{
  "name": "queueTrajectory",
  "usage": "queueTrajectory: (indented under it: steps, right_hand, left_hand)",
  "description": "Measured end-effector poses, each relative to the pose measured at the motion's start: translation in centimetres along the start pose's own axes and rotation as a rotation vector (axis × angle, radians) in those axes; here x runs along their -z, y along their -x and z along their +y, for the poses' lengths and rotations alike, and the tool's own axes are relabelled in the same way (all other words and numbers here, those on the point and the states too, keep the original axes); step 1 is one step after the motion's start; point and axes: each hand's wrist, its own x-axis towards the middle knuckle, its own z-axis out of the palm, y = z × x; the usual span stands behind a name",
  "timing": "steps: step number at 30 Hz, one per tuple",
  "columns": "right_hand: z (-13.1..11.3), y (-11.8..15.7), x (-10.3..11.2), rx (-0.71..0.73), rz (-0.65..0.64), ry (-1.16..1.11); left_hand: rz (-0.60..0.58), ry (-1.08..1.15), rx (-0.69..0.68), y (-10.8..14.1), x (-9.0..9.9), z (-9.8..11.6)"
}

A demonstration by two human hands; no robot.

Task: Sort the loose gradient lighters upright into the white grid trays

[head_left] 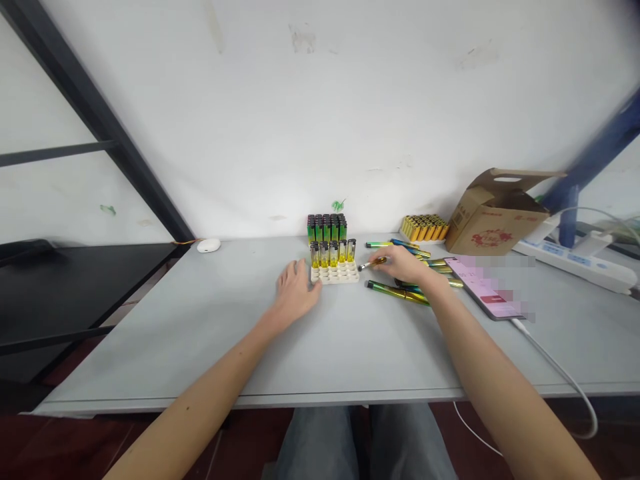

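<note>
In the head view, a white holed tray (335, 273) sits mid-table, with several upright slim pieces (332, 255) that look like lighters, black-topped and yellow below, along its back row. Its front holes show bare. My left hand (294, 287) lies on the table at the tray's left side, fingers stretched out and thumb by the front left corner. To the right of the tray, my right hand (397, 262) pinches a slim gold tube (376, 262) with a silver collar and dark tip pointing at the tray. Shiny green-gold tubes (400, 292) lie around and under this hand.
Behind the tray stands a block of green, black-topped pieces (327, 230). At the back right are yellow tubes (425, 230) in a tray, an open cardboard box (495, 217) and a power strip (575, 263). A cabled phone (483, 290) lies right; a white case (209, 245) lies left.
</note>
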Motion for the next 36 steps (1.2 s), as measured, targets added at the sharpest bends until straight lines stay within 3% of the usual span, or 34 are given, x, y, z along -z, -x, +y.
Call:
queueTrajectory:
  steps: [5,8,10,14,18,22,25,30,36]
  right_hand:
    - [-3.0,0.0,0.6,0.011,0.169,-0.293]
    - [-5.9,-0.3,-0.7,0.067,0.127,-0.473]
    - [-7.5,-0.5,-2.0,0.070,0.119,-0.609]
    - [-9.1,-0.5,-4.1,0.026,0.124,-0.807]
    - [-9.6,-0.4,-5.1,0.037,0.156,-0.784]
    - [-9.4,-0.7,-5.0,-0.007,0.355,-0.697]
    - [-8.6,-1.1,-4.3,-0.108,0.451,-0.846]
    - [-7.5,-1.3,-2.9,-0.306,0.403,-1.285]
    - [-7.3,-1.2,-2.2,-0.412,0.356,-1.495]
  left_hand:
    - [0.294,0.292,-0.136,0.2,1.6,0.9]
    - [0.310,0.426,-0.276,0.4,2.3,1.5]
    - [0.305,0.505,-0.297,0.4,2.2,1.7]
    - [0.167,0.691,-0.173,0.1,1.0,1.6]
    - [0.033,0.907,-0.096,-0.2,0.8,1.6]
    - [0.043,1.072,0.010,-0.4,1.5,2.0]
    - [0.004,1.258,0.100,-0.4,2.1,2.2]
    - [-0.140,1.499,0.201,-0.1,2.9,2.4]
    - [-0.420,1.640,0.214,-0.4,3.3,2.0]
